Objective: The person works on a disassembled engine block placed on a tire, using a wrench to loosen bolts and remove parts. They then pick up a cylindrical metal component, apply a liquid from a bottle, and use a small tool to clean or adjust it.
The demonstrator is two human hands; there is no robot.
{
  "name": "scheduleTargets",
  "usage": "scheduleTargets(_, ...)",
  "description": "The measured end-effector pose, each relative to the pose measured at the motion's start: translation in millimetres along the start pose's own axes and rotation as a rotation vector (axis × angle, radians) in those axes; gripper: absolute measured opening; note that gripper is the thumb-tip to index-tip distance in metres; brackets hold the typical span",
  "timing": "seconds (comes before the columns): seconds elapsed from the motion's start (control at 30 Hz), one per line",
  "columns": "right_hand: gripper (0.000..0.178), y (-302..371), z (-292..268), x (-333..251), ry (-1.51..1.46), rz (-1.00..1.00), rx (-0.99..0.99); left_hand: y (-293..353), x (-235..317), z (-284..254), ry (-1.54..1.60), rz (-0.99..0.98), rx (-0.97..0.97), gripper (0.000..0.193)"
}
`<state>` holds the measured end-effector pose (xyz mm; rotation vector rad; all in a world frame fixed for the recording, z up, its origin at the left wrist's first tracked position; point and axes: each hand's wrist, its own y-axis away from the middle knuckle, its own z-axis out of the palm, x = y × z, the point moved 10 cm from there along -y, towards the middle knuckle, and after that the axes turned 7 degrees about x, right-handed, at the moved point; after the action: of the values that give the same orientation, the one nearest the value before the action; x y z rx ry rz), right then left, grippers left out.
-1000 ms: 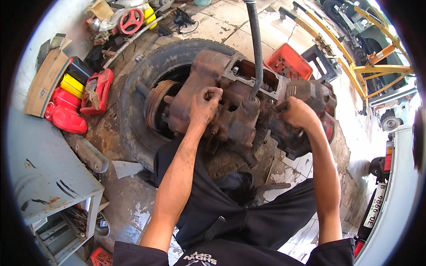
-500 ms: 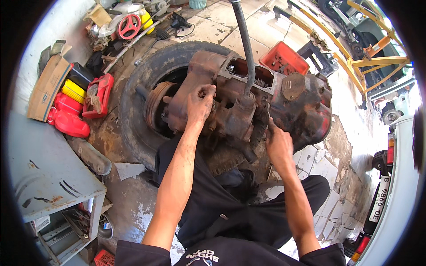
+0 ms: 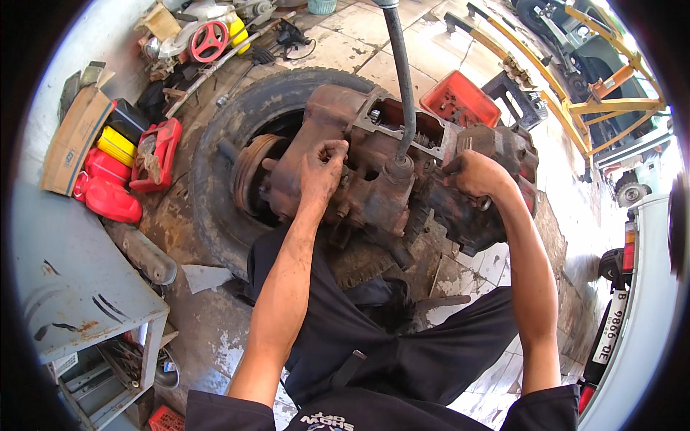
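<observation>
A rusty, greasy gearbox (image 3: 377, 197) with an open top and a tall gear lever (image 3: 399, 72) rests on a big tyre (image 3: 215, 194) lying flat. My left hand (image 3: 322, 171) is at the left half of the casing, its fingers curled into a pinch; whatever they hold is too small to name. Over the right end of the gearbox, my right hand (image 3: 480, 174) is closed, palm down. A dark bit shows at its fingertips and a small metal end below it, but I cannot tell what it grips.
Behind the gearbox stand a red bin (image 3: 460, 98) of small parts and a black crate (image 3: 514, 97). A grey metal cabinet (image 3: 93, 287) is at my left, below red containers (image 3: 108, 194). Yellow frame bars (image 3: 553, 90) and a pale vehicle (image 3: 640, 309) flank the right side.
My right hand has moved up and to the right, from beside the lever's base to over the gearbox's right end, wrist turned. The right end of the gearbox looks shifted. My left hand stays nearly still.
</observation>
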<state>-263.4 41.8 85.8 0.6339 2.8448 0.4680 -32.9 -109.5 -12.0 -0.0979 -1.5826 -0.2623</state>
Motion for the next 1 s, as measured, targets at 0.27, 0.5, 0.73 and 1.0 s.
scheduleTargets(0.27, 0.035, 37, 40, -33, 0.091, 0.036, 0.397, 1, 3, -2, 0.008, -0.026, 0.005, 0.026)
scheduleTargets(0.5, 0.066, 67, 110, -36, 0.0, 0.258, 0.392, 9, 9, 6, -0.033, 0.061, -0.009, 0.026)
scheduleTargets(0.73, 0.034, 91, 32, -29, -0.237, 0.129, 0.536, 8, 5, 7, 0.032, 0.054, -0.021, 0.027)
scheduleTargets(1.0, 0.029, 5, 19, -3, -0.006, 0.059, 0.151, 11, 9, 5, -0.007, 0.012, -0.025, 0.03)
